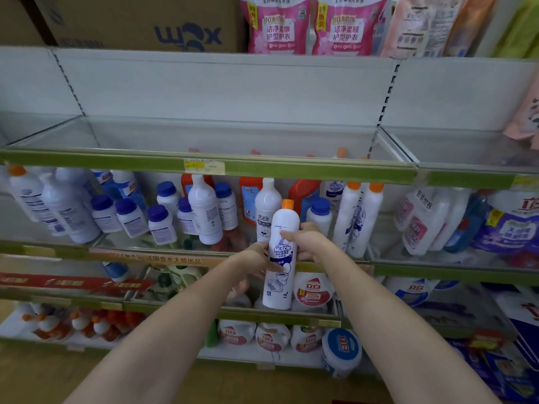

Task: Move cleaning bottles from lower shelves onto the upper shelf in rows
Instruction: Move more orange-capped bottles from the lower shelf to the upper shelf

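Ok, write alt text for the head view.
Both hands, left hand and right hand, hold an upright white orange-capped bottle in front of crowded lower shelves. Above, the upper shelf looks mostly bare.

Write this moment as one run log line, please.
phase: lifting | held: Mr Muscle bottle, upright, orange cap | left hand: gripping | right hand: gripping | target: upper shelf, nothing on it in view

Right fingers (306, 227) behind bottle (281, 258)
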Tool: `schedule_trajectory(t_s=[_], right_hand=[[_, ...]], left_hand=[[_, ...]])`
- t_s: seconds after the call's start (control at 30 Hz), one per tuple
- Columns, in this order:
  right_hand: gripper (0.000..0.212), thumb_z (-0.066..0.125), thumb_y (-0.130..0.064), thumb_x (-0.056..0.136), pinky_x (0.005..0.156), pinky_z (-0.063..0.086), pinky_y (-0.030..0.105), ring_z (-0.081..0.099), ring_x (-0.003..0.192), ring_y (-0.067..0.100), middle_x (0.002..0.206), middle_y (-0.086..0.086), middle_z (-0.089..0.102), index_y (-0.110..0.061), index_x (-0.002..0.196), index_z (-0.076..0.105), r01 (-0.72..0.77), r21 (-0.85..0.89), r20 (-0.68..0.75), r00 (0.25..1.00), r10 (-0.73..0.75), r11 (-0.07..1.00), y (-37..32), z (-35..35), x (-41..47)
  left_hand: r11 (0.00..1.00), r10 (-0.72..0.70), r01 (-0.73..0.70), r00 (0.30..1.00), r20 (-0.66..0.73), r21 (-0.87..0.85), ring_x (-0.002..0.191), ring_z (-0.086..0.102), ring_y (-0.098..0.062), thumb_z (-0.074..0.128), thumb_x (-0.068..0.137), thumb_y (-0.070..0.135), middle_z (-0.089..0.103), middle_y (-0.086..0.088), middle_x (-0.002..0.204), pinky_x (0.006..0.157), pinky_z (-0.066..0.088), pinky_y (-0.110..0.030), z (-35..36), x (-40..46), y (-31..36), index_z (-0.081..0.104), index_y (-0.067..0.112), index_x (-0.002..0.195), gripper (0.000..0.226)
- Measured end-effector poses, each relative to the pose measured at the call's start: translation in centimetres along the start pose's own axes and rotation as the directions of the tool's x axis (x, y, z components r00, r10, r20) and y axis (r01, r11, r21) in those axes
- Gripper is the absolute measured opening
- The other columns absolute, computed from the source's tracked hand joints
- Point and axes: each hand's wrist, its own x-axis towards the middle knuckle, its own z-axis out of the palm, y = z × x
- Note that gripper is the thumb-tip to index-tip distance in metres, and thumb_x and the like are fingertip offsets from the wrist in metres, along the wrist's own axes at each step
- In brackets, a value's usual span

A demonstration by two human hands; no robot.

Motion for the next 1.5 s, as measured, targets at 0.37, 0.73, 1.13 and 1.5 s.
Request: schedule_trajectory(t_s=[0.37, 0.73, 1.13, 1.5], right_hand=[[0.061, 0.09, -0.046, 0.065, 0.048, 0.059, 0.032, 0.073, 0.067, 0.023, 0.089, 0.009, 0.073, -0.011, 0.107, 0.062, 0.063, -0.252, -0.177, 0.978, -0.11, 0.966, -3.0, 6.5, -4.6], [0.044, 0.071, -0.053, 0.088, 0.077, 0.063, 0.048, 0.07, 0.079, 0.023, 0.094, 0.01, 0.071, -0.012, 0.099, 0.06, 0.25, -0.279, -0.014, 0.964, -0.264, 0.927, -7.0, 17.7, -8.5], [0.07, 0.083, -0.057, 0.074, 0.062, 0.057, 0.031, 0.073, 0.076, 0.019, 0.098, 0.007, 0.074, -0.007, 0.117, 0.059, 0.311, -0.085, 0.272, 0.921, -0.278, 0.947, -10.6, 34.3, -11.5], [0.053, 0.079, -0.054, 0.077, 0.084, 0.06, 0.043, 0.07, 0.093, 0.019, 0.101, 0.001, 0.07, -0.018, 0.11, 0.059, 0.519, 0.047, 0.325, 0.8, -0.504, 0.854, -24.0, 49.0, -14.4]], left_hand=[[0.989, 0.1, -0.101, 0.995, -0.011, -0.106, 0.117, 0.052, -0.018, 0.091, 0.07, 0.024, 0.044, 0.003, 0.13, 0.081, 0.052, -0.029, -1.9, -4.6, -4.0, 0.023, 0.022, 0.142, 0.099], [0.78, 0.016, -0.085, 0.993, -0.116, -0.62, 0.098, 0.07, -0.041, 0.073, 0.048, 0.002, 0.071, -0.024, 0.108, 0.082, 0.06, -0.055, -10.5, -10.5, -11.7, 0.061, 0.004, 0.121, 0.074], [0.749, -0.045, -0.073, 0.986, -0.16, -0.658, 0.073, 0.062, -0.033, 0.056, 0.056, -0.004, 0.063, -0.018, 0.086, 0.065, 0.055, -0.036, -22.7, -21.7, -22.1, 0.064, 0.001, 0.089, 0.034], [0.89, 0.014, -0.313, 0.746, -0.665, -0.332, 0.089, 0.062, -0.016, 0.078, 0.072, -0.004, 0.06, -0.009, 0.112, 0.06, 0.052, -0.027, -37.8, -25.1, -24.3, 0.04, 0.013, 0.122, 0.065]])
